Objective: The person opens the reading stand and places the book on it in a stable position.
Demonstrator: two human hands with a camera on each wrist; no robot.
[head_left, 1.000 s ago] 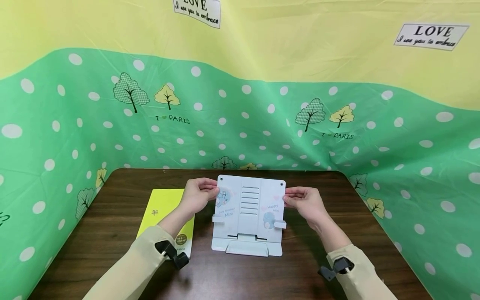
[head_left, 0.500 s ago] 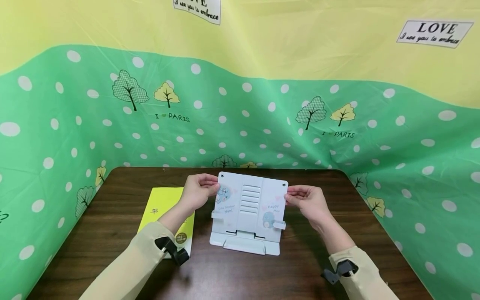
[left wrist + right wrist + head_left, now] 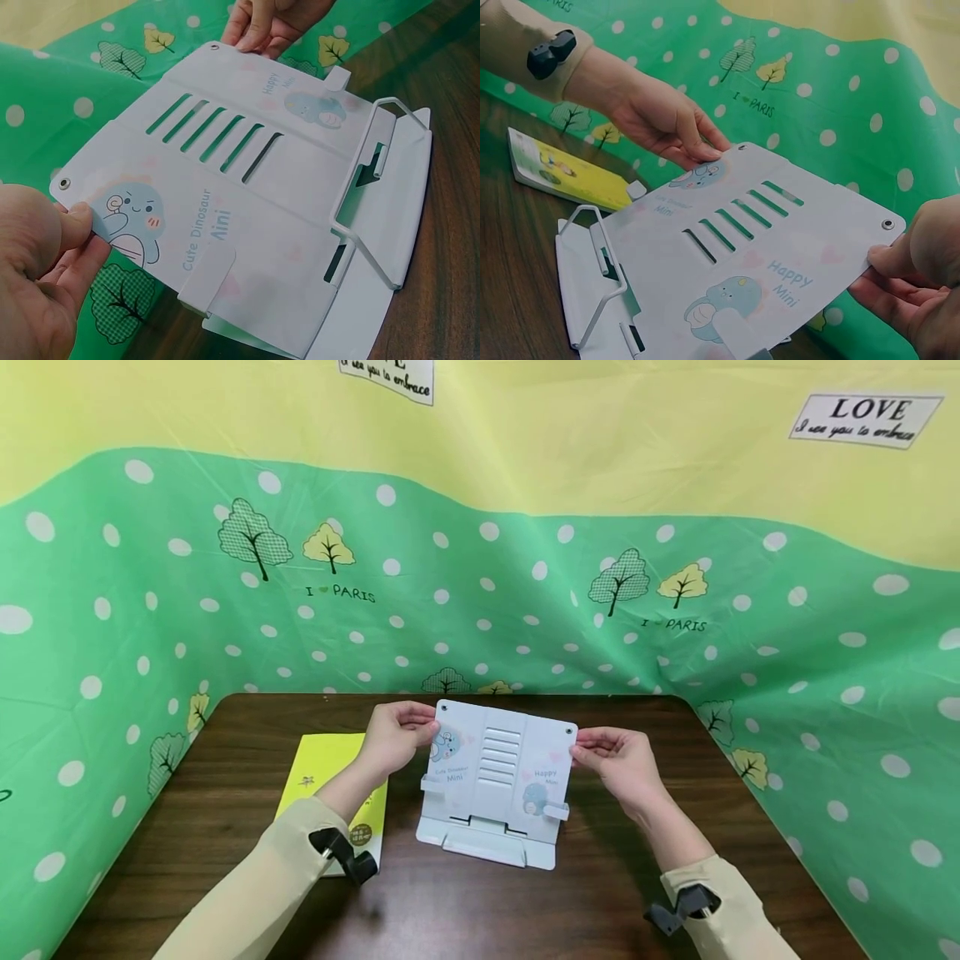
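A white book stand (image 3: 498, 777) with blue dinosaur prints and a column of slots is held up between both hands. My left hand (image 3: 393, 739) pinches its upper left edge, thumb on the printed face, as the left wrist view shows on the stand's panel (image 3: 225, 157). On the opposite side my right hand (image 3: 618, 764) pinches the upper right edge between thumb and fingers, seen close in the right wrist view beside the panel (image 3: 780, 232). The stand tilts slightly, its right side lower. A white wire bracket (image 3: 352, 180) and a ledge (image 3: 397, 202) run along its bottom.
A yellow book (image 3: 322, 768) lies left of the stand, partly covered by the left forearm. The dark wooden table (image 3: 465, 918) is bounded at the back and sides by a green and yellow printed cloth (image 3: 465, 560).
Both hands have tilted the stand, so its left side sits higher and its lower edge slants down to the right. The yellow book keeps its place.
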